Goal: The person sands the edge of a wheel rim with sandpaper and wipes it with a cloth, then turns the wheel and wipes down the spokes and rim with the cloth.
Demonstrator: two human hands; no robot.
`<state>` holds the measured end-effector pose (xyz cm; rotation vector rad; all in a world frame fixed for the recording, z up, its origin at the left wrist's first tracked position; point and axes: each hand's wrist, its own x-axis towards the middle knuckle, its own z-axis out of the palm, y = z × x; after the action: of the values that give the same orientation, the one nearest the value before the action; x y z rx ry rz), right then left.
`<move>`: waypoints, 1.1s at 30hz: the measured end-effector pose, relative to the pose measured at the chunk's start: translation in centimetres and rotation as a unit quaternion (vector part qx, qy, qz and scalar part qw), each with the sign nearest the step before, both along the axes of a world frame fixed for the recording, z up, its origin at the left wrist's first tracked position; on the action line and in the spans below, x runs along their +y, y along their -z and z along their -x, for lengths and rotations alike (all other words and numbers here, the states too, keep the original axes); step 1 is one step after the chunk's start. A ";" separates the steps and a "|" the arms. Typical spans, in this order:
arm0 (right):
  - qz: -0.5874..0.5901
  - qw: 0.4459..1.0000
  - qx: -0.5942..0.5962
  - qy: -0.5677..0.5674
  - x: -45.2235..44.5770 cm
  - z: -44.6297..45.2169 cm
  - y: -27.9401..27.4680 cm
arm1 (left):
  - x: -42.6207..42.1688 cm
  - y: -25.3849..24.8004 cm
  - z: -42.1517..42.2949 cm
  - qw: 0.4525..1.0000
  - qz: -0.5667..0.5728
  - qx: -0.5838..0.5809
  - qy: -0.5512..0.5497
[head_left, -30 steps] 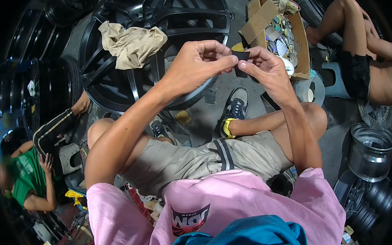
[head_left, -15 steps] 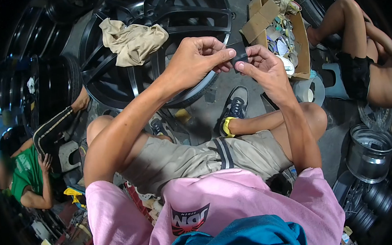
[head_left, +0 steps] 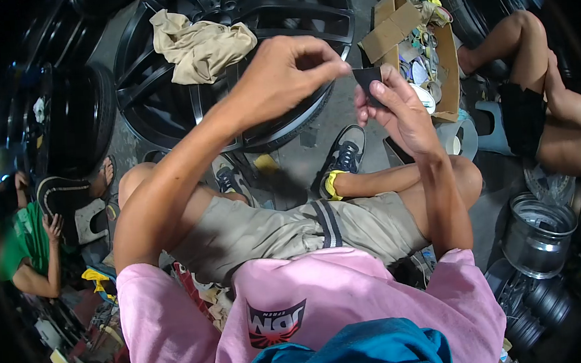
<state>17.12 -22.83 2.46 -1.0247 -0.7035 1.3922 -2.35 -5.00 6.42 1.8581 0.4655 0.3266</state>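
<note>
Wheel [head_left: 197, 102], dark and spoked, ahead of a seated person [head_left: 370, 280].
Right of the wheel stands an open carton [head_left: 391, 32]; a tan cloth [head_left: 202, 47] lies on the wheel. The left hand [head_left: 287, 68] hangs over the wheel's near right side, thumb and forefinger tips drawn together; whether they nip anything cannot be told. Just right of the wheel, the right hand [head_left: 402, 111] pinches a black piece [head_left: 366, 85], thumb on its face, fingers behind. The step looks like two-handed handling of this thin piece; a light, low right pinch would probably serve best, leaving the upper edge free for the left fingertips. One upper corner points toward the wheel; the long axis, partly hidden by the thumb, seems to run back toward the person.
</note>
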 end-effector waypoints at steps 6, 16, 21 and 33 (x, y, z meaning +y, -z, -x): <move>0.083 0.859 -0.496 0.094 -0.1 -2.0 1.5 | 1.2 1.1 2.1 0.948 -0.316 0.015 0.030; -0.048 0.824 -0.544 0.153 1.0 -0.4 1.8 | -1.2 4.1 0.6 0.856 -0.506 0.081 0.071; -0.068 0.775 -0.610 0.149 0.8 -0.1 1.8 | -1.6 4.1 1.0 0.845 -0.523 0.088 0.072; -0.168 0.729 -0.655 0.110 1.9 2.0 2.2 | -2.9 1.9 3.0 0.865 -0.481 0.117 0.078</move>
<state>15.11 -20.96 0.24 -1.6565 -1.6947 0.0808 -5.39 -7.89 4.47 2.9236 0.3238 0.2336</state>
